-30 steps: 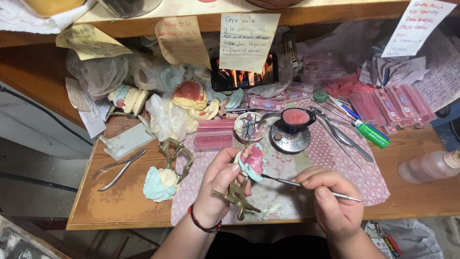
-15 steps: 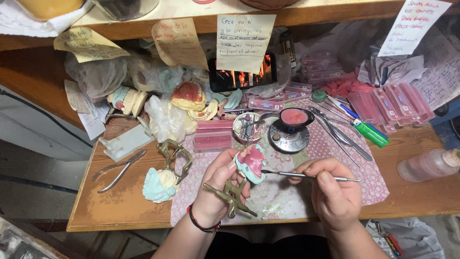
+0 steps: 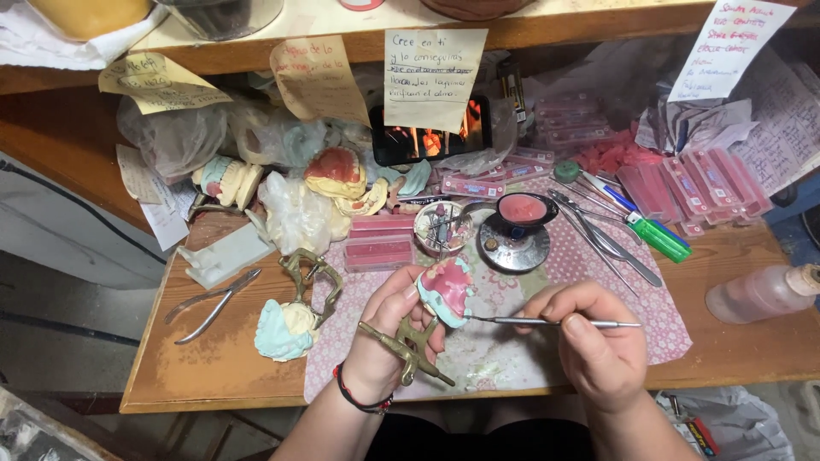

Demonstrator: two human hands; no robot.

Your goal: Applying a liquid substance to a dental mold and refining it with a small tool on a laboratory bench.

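My left hand (image 3: 386, 335) holds a dental cast with pink wax gums (image 3: 446, 290), mounted on a brass articulator (image 3: 408, 345), above the front of the wooden bench (image 3: 213, 367). My right hand (image 3: 595, 341) grips a thin metal wax-carving tool (image 3: 555, 322) like a pen. The tool's tip touches the right side of the pink wax cast.
A round metal burner with a dish of pink wax (image 3: 521, 224) stands behind the hands. Metal instruments (image 3: 598, 235), a green lighter (image 3: 658, 236), pliers (image 3: 213, 300), a blue-and-cream cast (image 3: 282, 330), a plastic bottle (image 3: 764, 292), pink wax boxes and paper notes crowd the bench.
My left hand has raised the cast slightly and tilted it towards the tool. My right hand has shifted left, bringing the tool tip against the wax.
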